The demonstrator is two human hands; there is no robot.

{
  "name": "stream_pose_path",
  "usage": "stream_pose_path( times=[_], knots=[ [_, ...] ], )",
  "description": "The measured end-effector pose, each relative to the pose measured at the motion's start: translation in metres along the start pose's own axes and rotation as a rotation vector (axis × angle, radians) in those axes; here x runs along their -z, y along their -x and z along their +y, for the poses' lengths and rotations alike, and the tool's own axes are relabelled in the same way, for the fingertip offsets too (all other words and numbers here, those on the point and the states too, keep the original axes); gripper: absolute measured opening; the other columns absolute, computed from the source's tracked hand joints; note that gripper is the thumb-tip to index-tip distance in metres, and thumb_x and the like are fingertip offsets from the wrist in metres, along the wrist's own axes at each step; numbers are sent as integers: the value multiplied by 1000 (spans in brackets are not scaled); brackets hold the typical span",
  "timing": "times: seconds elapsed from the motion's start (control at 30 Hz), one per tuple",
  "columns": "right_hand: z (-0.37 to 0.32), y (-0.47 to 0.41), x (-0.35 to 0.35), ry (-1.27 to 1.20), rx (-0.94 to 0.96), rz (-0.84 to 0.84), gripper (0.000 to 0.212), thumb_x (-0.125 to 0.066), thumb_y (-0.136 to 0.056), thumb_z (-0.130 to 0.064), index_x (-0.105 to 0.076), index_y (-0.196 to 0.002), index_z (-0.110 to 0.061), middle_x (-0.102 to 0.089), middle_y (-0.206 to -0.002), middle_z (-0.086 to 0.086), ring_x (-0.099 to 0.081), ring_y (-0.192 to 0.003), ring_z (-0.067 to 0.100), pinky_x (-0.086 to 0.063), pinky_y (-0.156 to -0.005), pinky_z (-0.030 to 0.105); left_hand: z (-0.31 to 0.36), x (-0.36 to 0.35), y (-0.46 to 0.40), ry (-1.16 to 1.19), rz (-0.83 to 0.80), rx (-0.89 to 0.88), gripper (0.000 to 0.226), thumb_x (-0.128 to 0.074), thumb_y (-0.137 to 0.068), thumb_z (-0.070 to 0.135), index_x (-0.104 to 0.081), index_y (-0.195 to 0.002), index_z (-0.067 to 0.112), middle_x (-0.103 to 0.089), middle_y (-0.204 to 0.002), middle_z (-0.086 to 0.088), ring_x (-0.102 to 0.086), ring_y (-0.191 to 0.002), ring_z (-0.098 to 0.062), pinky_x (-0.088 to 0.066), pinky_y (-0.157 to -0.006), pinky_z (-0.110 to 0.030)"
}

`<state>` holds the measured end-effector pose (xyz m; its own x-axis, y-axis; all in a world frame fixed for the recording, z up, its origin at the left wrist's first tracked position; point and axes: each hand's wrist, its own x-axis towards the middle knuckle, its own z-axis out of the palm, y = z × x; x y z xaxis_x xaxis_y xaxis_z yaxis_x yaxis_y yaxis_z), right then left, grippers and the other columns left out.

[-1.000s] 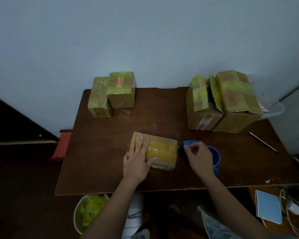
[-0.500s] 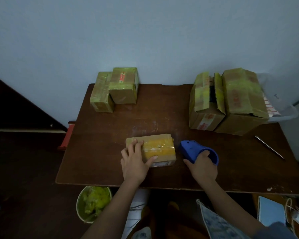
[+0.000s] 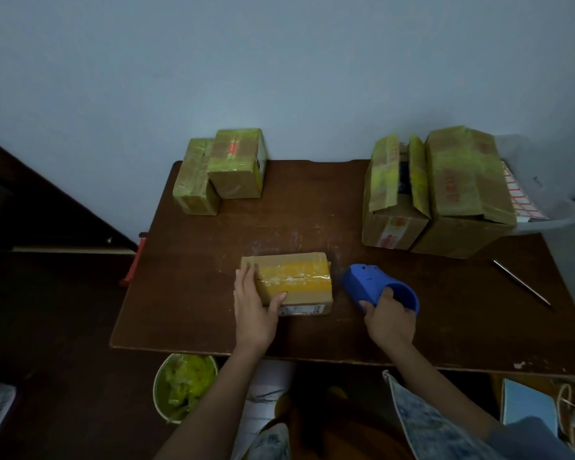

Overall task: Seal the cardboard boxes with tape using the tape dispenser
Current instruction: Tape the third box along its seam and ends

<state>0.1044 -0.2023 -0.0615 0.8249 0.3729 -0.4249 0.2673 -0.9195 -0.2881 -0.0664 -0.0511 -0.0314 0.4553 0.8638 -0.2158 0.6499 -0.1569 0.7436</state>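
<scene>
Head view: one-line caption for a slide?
Left hand steadies a taped box on the table while right hand holds the blue tape dispenser.

A home packing corner — worn wooden table [image 3: 312,207] against a bare wall [image 3: 279,61], taped boxes [image 3: 236,167], scrap bin [image 3: 185,386] below.
</scene>
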Motion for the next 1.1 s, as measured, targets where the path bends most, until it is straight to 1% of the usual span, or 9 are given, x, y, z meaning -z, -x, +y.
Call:
stream_pose_path(
  times=[0.2,0.3,0.53,0.63,0.7,0.8,0.9,1.0,1.1],
  knots=[
    [-6,2,29,-66,120,38,40,-56,-96,-39,-42,-125,-15,-60,-107,7,-62,-95,25,-42,-96,40,10,11,-6,-296,-12,-1,76,-74,-81,42,-35,-145,22,-20,-151,-3,-21,-143,-25,-2,-120,-53],
    [-13,2,49,-34,180,24,41,-54,-97,-39,-41,-127,-15,-57,-105,4,-60,-92,23,-42,-93,39,19,19,-11,-367,-15,3,71,-78,-74,47,-46,-134,28,-20,-148,-7,-19,-138,-29,-8,-120,-48],
    [-34,10,91,-13,335,-27,30,-54,-97,-42,-42,-113,-19,-56,-97,1,-57,-84,21,-47,-75,35,51,40,-23,-23,-61,-8,43,-67,-90,24,-53,-130,18,-36,-134,-6,-38,-129,-23,-37,-108,-33],
    [-44,13,106,-17,386,-39,26,-55,-97,-43,-44,-106,-21,-54,-90,-3,-57,-78,17,-49,-72,34,66,50,-27,146,-94,-17,37,-62,-93,14,-54,-130,16,-53,-125,0,-51,-112,-11,-45,-78,-14],
    [-51,15,114,-62,427,-90,25,-56,-97,-42,-46,-106,-21,-51,-90,-6,-55,-78,12,-45,-69,30,74,55,-28,257,-149,-1,37,-60,-95,11,-55,-131,16,-59,-124,2,-54,-109,-7,-44,-70,-9],
    [-60,18,124,-108,517,-236,24,-56,-98,-40,-51,-108,-19,-53,-96,-4,-54,-81,13,-42,-68,29,80,62,-26,394,-231,7,38,-54,-97,4,-54,-134,13,-59,-128,1,-55,-114,-7,-48,-77,-9],
    [-66,19,126,-174,569,-409,28,-57,-98,-36,-58,-111,-11,-59,-100,7,-58,-83,20,-44,-77,35,78,70,-23,533,-285,93,32,-49,-100,6,-57,-130,10,-62,-128,-2,-57,-119,-12,-45,-101,-27],
    [-70,20,124,-224,604,-523,37,-57,-99,-35,-59,-111,0,-60,-106,23,-58,-85,32,-44,-78,38,75,78,-18,657,-383,237,26,-45,-102,14,-62,-122,10,-68,-117,-3,-63,-111,-15,-50,-95,-29],
    [-74,19,123,-251,618,-624,38,-57,-99,-35,-61,-111,1,-63,-109,20,-64,-94,35,-48,-79,36,72,83,-14,734,-485,313,27,-42,-104,17,-67,-110,10,-73,-101,-3,-66,-99,-17,-53,-87,-29]
  ],
)
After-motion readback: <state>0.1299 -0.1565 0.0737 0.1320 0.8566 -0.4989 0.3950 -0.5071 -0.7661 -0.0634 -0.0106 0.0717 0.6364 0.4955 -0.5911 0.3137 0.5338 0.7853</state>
